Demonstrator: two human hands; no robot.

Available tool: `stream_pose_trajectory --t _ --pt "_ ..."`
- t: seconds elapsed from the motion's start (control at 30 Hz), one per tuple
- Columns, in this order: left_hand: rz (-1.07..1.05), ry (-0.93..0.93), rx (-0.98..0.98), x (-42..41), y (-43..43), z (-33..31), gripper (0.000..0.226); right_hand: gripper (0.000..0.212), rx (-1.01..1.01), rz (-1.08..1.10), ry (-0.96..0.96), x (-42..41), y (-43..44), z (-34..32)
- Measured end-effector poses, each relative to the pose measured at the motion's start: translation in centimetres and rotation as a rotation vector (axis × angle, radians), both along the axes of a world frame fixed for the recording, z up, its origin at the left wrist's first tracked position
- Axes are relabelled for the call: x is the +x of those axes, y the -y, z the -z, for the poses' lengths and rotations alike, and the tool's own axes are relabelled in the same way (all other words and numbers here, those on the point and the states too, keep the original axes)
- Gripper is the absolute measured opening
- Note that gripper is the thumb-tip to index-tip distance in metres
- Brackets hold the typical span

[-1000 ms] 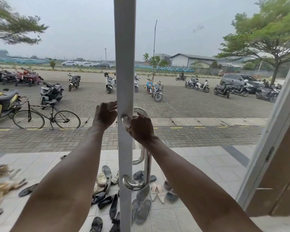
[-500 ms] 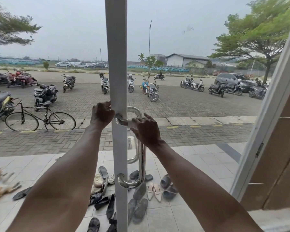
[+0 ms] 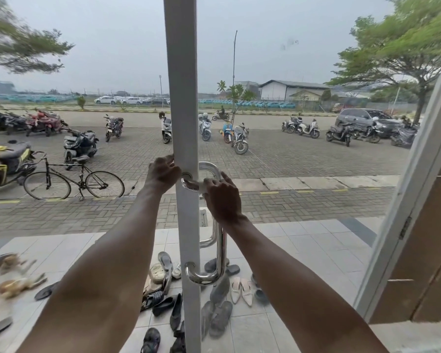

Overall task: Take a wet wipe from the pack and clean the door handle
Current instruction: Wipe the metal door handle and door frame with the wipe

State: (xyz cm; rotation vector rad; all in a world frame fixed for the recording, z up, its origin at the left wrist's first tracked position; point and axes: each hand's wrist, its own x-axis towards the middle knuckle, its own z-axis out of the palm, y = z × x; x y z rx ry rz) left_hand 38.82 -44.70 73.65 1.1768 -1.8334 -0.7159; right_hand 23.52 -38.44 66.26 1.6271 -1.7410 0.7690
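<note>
A chrome D-shaped door handle [image 3: 220, 250] is mounted on the white upright door frame [image 3: 181, 85] of a glass door. My right hand [image 3: 223, 200] is curled over the handle's top bend, close to where it meets the frame. A pale scrap that looks like the wet wipe [image 3: 200, 186] shows under its fingers. My left hand [image 3: 163, 173] grips the frame's left edge at the same height. The wipe pack is not in view.
A matching outer handle [image 3: 209, 166] shows through the glass. Several shoes and sandals [image 3: 163, 289] lie on the tiled porch outside. A slanted white frame [image 3: 418, 187] and a brown wall [image 3: 433, 250] stand at the right. Parked motorbikes and a bicycle [image 3: 74, 179] are beyond.
My right hand has slid a little to the right along the handle's top bend, away from the frame. My left hand stays on the frame edge. The view has shifted slightly.
</note>
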Motion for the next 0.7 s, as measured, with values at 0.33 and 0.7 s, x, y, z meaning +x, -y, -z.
stream_pose_trajectory --t 0.33,0.7 --pt "0.011 0.019 -0.1 -0.4 -0.4 2.1 0.073 0.034 0.045 0.064 0.113 -0.5 -1.8 -0.2" --pt "-0.055 0.093 -0.137 -1.0 -0.6 3.2 0.061 0.041 -0.007 0.066 0.599 -1.3 -2.6 3.3"
